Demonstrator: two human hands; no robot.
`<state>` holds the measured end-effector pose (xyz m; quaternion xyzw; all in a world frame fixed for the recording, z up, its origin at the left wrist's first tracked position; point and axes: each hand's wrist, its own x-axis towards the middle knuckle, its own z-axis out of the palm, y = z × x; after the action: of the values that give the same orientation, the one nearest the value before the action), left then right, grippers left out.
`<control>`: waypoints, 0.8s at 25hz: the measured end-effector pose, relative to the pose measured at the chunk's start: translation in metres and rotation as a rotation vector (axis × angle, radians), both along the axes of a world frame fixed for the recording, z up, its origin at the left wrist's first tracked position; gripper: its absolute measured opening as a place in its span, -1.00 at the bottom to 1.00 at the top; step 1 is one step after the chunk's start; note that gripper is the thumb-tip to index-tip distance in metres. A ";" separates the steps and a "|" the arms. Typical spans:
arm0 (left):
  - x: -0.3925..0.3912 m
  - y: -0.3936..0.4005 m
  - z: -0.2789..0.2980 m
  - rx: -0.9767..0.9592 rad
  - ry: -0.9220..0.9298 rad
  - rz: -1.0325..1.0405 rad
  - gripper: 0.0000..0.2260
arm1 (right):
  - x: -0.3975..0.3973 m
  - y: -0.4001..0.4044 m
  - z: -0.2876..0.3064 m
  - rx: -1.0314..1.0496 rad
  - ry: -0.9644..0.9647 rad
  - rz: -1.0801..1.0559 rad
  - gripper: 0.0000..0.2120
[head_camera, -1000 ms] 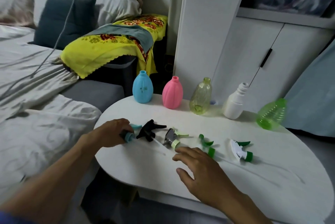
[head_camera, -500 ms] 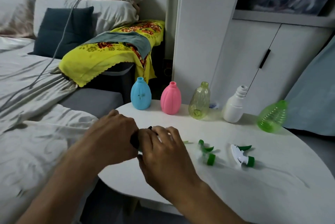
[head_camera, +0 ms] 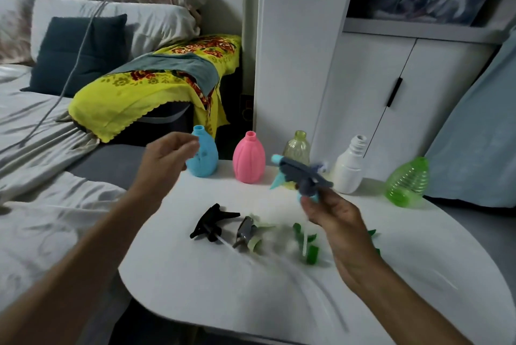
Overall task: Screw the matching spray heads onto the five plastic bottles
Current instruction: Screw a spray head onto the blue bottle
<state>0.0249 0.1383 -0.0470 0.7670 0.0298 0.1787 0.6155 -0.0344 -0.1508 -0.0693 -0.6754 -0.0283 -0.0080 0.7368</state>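
Along the back of the white table [head_camera: 195, 288] stand a blue bottle [head_camera: 205, 159], a pink bottle [head_camera: 248, 159], a yellowish clear bottle [head_camera: 297, 146], a white bottle [head_camera: 349, 170] and a tilted green bottle [head_camera: 407, 184], all uncapped. My right hand [head_camera: 335, 219] holds a grey spray head with blue trigger and collar [head_camera: 303, 175] above the table. My left hand [head_camera: 164, 160] hovers beside the blue bottle, fingers loosely curled and holding nothing. A black spray head [head_camera: 212, 223], a grey-and-pale-green one [head_camera: 248, 234] and a green one [head_camera: 307, 244] lie on the table; another is hidden behind my right wrist.
A bed with grey sheets [head_camera: 42, 205] borders the table's left side. A yellow floral cloth [head_camera: 145, 90] drapes a stand behind. White cabinets [head_camera: 363, 93] rise at the back and a pale blue cloth [head_camera: 474, 135] hangs at right.
Both hands were together at the table's front left on the blue-collared spray head. Now my right hand has lifted it toward the bottles, and my left hand has let go and risen beside the blue bottle.
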 end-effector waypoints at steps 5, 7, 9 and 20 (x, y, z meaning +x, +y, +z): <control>0.082 0.010 -0.064 0.371 0.238 0.305 -0.18 | 0.010 -0.027 -0.005 0.351 0.151 0.050 -0.71; 0.108 0.011 -0.077 0.388 0.248 0.348 0.02 | 0.012 -0.028 -0.002 0.367 0.126 0.099 -0.67; 0.125 0.012 -0.088 0.363 0.276 0.357 0.08 | 0.013 -0.030 -0.002 0.364 0.114 0.098 -0.65; 0.082 -0.019 -0.040 0.393 -0.043 0.275 -0.18 | 0.011 -0.051 -0.005 0.441 0.036 0.116 -0.53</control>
<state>0.1065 0.1192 -0.0866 0.8567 0.0857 0.2796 0.4249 -0.0237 -0.2020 -0.0746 -0.4953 -0.0515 0.0406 0.8663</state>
